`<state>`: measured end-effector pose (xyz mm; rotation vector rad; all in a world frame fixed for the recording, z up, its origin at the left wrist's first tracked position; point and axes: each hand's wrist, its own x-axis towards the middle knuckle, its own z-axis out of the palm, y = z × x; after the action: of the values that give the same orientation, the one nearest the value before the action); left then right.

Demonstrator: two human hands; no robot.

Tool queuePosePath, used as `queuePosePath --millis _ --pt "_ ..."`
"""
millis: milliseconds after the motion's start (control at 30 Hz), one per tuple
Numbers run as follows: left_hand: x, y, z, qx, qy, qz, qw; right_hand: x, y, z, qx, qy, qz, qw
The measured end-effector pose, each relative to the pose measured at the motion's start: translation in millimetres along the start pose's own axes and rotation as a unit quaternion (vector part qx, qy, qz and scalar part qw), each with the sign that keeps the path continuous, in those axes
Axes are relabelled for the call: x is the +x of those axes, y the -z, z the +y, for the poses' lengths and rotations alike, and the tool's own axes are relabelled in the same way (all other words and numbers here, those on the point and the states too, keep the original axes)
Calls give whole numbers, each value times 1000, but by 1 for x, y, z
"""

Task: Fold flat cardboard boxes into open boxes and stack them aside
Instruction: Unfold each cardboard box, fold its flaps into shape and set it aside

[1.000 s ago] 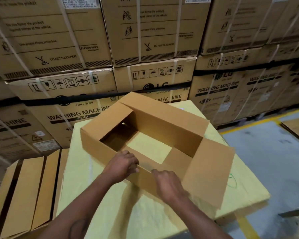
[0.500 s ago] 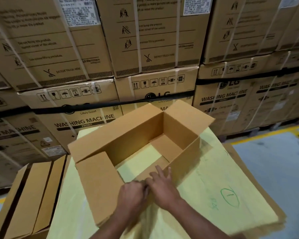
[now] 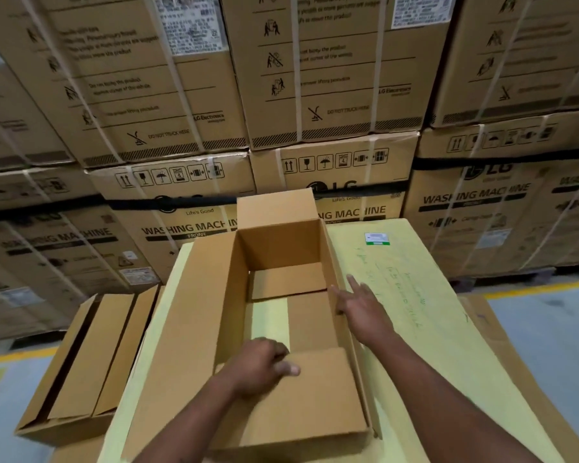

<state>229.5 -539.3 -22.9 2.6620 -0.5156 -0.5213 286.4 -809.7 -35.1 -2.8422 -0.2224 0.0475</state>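
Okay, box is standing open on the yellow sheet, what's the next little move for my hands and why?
Probably press the near bottom flap down flat with the left hand, which already grips its edge. The box bottom is not closed: a strip of the yellow sheet shows through between the flaps. The right hand, fingers extended at the right wall, looks placed to steady it.

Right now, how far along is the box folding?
Done: the cardboard box stands squared up on the yellow sheet, its far bottom flap folded down. In hand: the left hand grips the near flap and the right hand steadies the right wall. Left: the bottom still shows a gap, and the box must join the folded boxes at the left.
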Motion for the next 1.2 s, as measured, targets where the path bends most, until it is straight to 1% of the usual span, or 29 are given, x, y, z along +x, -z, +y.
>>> queuePosePath --millis 67,133,200,267,333,400,467,500,533,567,600,633,667,700,733,767,800,867,900,1000,1033,1100,1200 --pt "2 2 13 6 -11 99 995 -7 -4 -6 26 -32 26 999" --pt "3 8 23 42 -38 196 979 -13 -7 -7 114 -82 24 990" --pt "5 17 26 65 -70 294 951 -14 -7 -5 194 -129 41 972" --pt "4 26 29 68 -102 378 918 -14 -3 -3 240 -128 23 962" --pt "4 32 35 76 -144 428 889 -13 -4 -3 282 -121 -19 952" --pt "0 31 44 77 -156 440 881 -13 -7 -3 294 -137 -29 945" --pt "-13 31 49 43 -139 425 894 -16 -10 -1 315 -183 -28 931" --pt "-23 33 52 22 -118 407 906 -16 -17 3 330 -190 -44 924" --pt "-36 37 56 5 -95 372 923 -18 -21 5 334 -178 -62 923" --pt "-50 43 60 -10 -79 318 945 -22 -26 6 309 -164 -75 934" --pt "-63 52 64 -27 -74 241 967 -26 -30 6 281 -148 -73 945" --pt "-75 61 66 -51 -69 141 986 -30 -30 4 278 -147 -71 947" --pt "-84 71 69 -85 -57 32 994 -31 -32 2 283 -144 -67 946" --pt "-90 77 68 -121 -39 -65 990 -32 -34 0 286 -142 -62 946" --pt "-91 77 65 -145 -25 -132 980 -32 -35 -2 289 -143 -60 945" --pt "-88 72 61 -141 -15 -157 977 -32 -35 -4 291 -145 -58 944" --pt "-81 62 55 -108 -7 -149 983 -32 -35 -6 293 -147 -56 943" --pt "-63 38 45 -28 3 -94 995 -32 -36 -7 293 -148 -48 943" --pt "-54 25 41 -6 10 -84 996 -33 -35 -7 290 -149 -45 944" --pt "-31 -12 35 76 28 -102 991 -37 -35 -6 298 -152 -42 941" --pt "-27 -23 34 115 33 -80 990 -39 -34 -5 305 -154 -44 939" --pt "-24 -40 31 187 42 -6 981 -40 -32 -6 321 -150 -50 934" --pt "-23 -55 25 228 47 60 971 -43 -28 -8 338 -149 -46 928"
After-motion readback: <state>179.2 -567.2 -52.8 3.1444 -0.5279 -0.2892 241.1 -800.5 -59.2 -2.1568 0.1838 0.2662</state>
